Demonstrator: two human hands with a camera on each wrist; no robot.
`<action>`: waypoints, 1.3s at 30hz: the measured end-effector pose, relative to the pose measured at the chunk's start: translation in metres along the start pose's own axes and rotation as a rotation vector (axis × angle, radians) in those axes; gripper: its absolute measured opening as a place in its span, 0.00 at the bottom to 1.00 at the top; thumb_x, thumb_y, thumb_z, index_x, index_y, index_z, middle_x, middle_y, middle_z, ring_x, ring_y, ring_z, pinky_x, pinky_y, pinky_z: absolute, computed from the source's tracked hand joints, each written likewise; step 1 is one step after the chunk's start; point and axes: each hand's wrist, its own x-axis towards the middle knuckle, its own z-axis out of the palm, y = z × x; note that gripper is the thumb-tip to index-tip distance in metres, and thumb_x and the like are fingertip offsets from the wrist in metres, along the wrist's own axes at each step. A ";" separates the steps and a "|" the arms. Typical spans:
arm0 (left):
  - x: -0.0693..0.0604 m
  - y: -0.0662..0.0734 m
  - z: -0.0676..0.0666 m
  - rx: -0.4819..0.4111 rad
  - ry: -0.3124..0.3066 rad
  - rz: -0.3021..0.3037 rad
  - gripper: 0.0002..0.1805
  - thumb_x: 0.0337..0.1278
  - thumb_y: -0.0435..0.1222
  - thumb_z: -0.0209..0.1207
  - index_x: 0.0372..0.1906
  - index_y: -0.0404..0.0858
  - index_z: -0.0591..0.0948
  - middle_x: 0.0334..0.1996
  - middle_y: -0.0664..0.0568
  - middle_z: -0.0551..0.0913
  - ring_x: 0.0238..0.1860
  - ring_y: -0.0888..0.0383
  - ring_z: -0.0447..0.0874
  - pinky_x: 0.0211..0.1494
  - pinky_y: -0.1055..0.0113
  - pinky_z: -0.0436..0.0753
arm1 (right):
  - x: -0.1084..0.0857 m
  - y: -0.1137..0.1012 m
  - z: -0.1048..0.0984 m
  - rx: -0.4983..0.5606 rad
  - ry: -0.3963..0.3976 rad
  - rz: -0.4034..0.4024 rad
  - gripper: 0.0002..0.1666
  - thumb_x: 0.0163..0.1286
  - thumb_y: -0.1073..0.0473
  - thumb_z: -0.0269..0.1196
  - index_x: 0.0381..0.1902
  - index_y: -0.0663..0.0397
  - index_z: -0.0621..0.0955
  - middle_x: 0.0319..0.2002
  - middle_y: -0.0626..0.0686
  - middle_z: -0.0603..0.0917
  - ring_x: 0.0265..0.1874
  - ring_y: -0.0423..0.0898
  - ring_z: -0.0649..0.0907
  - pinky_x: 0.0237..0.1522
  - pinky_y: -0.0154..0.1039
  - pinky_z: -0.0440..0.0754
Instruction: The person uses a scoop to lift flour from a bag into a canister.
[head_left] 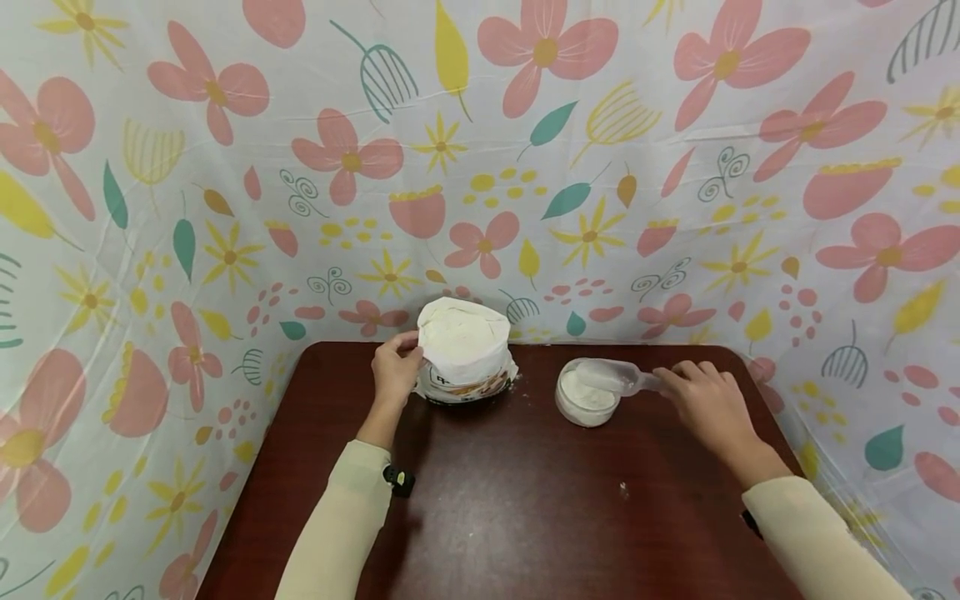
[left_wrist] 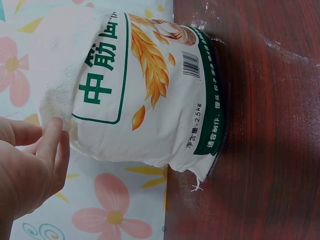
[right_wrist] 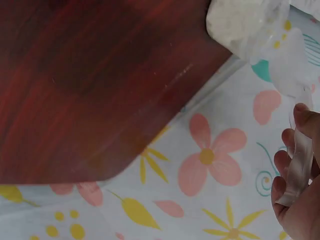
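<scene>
A white flour bag (head_left: 467, 358) with its top folded down stands upright at the back of the table, white powder showing inside. My left hand (head_left: 395, 371) pinches the folded rim on its left side; in the left wrist view the bag's front (left_wrist: 150, 90) carries green lettering and a wheat ear. In my right hand (head_left: 705, 408) is the handle of a clear plastic scoop (head_left: 611, 377). The scoop's bowl is tilted over a round clear container (head_left: 585, 410) of white powder. In the right wrist view my fingers (right_wrist: 282, 162) curl round the handle.
The dark red-brown table (head_left: 525, 517) has rounded back corners and small traces of white powder near the bag and to the right. A flower-printed cloth (head_left: 480, 167) hangs behind the table and along both sides.
</scene>
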 end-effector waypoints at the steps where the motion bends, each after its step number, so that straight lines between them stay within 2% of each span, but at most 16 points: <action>1: 0.000 0.000 0.000 0.001 -0.001 0.000 0.15 0.68 0.27 0.61 0.57 0.35 0.86 0.50 0.38 0.85 0.48 0.47 0.87 0.47 0.67 0.92 | -0.002 -0.001 0.002 0.009 0.007 0.011 0.23 0.53 0.62 0.78 0.49 0.51 0.89 0.39 0.58 0.86 0.33 0.60 0.79 0.21 0.51 0.71; 9: 0.000 0.001 0.002 0.024 0.010 0.002 0.15 0.68 0.27 0.61 0.56 0.35 0.86 0.48 0.38 0.85 0.47 0.48 0.87 0.45 0.67 0.92 | -0.022 -0.011 0.018 0.098 0.029 0.125 0.20 0.63 0.57 0.74 0.53 0.52 0.88 0.39 0.60 0.85 0.31 0.61 0.80 0.18 0.52 0.73; 16: 0.001 0.001 0.003 0.056 0.036 0.013 0.13 0.67 0.27 0.62 0.54 0.34 0.87 0.47 0.39 0.87 0.44 0.49 0.88 0.39 0.73 0.89 | -0.030 -0.025 0.025 0.193 0.023 0.295 0.24 0.59 0.61 0.76 0.55 0.53 0.87 0.41 0.60 0.85 0.36 0.62 0.79 0.25 0.58 0.75; 22: 0.002 0.002 0.002 0.049 0.031 0.010 0.14 0.68 0.27 0.61 0.54 0.35 0.87 0.47 0.39 0.86 0.45 0.49 0.88 0.38 0.73 0.89 | -0.030 -0.037 0.023 0.283 0.014 0.403 0.23 0.62 0.64 0.75 0.56 0.54 0.86 0.44 0.60 0.84 0.40 0.62 0.79 0.34 0.63 0.77; 25: 0.002 0.003 0.002 0.049 0.024 0.005 0.14 0.68 0.28 0.61 0.55 0.35 0.87 0.48 0.39 0.86 0.46 0.49 0.89 0.38 0.72 0.89 | -0.029 -0.041 0.022 0.319 0.032 0.414 0.22 0.62 0.65 0.74 0.56 0.54 0.87 0.44 0.60 0.84 0.40 0.60 0.78 0.37 0.61 0.77; 31: 0.000 0.002 0.000 0.042 0.018 -0.013 0.15 0.68 0.28 0.61 0.57 0.36 0.86 0.48 0.39 0.85 0.47 0.48 0.89 0.41 0.69 0.91 | -0.018 -0.049 0.022 0.365 0.088 0.374 0.24 0.60 0.68 0.75 0.56 0.56 0.87 0.42 0.59 0.84 0.38 0.58 0.77 0.38 0.55 0.75; 36: 0.000 0.001 0.000 0.041 0.005 -0.010 0.15 0.69 0.28 0.61 0.58 0.35 0.86 0.48 0.39 0.86 0.47 0.47 0.89 0.46 0.60 0.92 | -0.005 -0.057 0.018 0.383 0.079 0.353 0.25 0.62 0.68 0.74 0.58 0.56 0.86 0.44 0.59 0.84 0.40 0.57 0.77 0.39 0.54 0.75; 39: 0.000 0.002 0.000 0.041 0.004 -0.011 0.15 0.69 0.28 0.61 0.58 0.35 0.86 0.48 0.39 0.85 0.47 0.47 0.88 0.44 0.62 0.92 | 0.007 -0.060 0.015 0.387 0.070 0.336 0.24 0.64 0.67 0.73 0.59 0.55 0.86 0.44 0.58 0.84 0.41 0.56 0.77 0.40 0.54 0.76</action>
